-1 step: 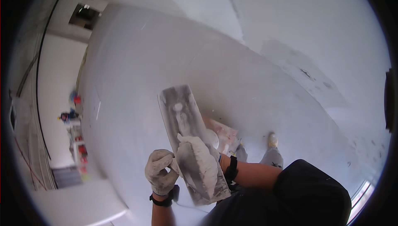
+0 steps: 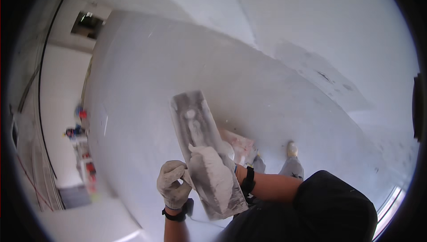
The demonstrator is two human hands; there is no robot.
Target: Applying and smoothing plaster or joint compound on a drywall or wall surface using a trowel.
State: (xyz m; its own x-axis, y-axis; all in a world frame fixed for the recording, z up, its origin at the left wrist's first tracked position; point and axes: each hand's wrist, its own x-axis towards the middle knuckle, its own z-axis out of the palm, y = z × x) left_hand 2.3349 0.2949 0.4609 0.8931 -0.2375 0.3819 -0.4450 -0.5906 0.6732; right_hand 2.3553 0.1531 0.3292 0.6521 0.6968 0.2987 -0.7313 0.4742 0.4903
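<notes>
A long, rectangular plastering trowel point(image 2: 195, 126), smeared grey and white, is tilted up in front of me. A thick mound of white plaster point(image 2: 215, 175) lies on its nearer half. My left hand point(image 2: 173, 184), in a pale work glove, is at the trowel's left edge. Its fingers are curled and closed, with thumb and finger meeting by that edge; what they pinch is not clear. My right arm reaches in behind the trowel and bears it up from the back. Only a sliver of my right hand point(image 2: 232, 165) shows past the right edge; its fingers are hidden.
Beyond the trowel, a white round container point(image 2: 228, 149) stands partly hidden beside a stained, pinkish-white sheet point(image 2: 241, 145) on the floor. My shoe point(image 2: 292, 148) is to the right. A wall point(image 2: 302, 33) with grey patches bounds the upper right. Red items point(image 2: 90, 168) stand far left.
The view has shifted slightly, so the room's background sits a little differently. Hands, trowel and plaster keep nearly the same position.
</notes>
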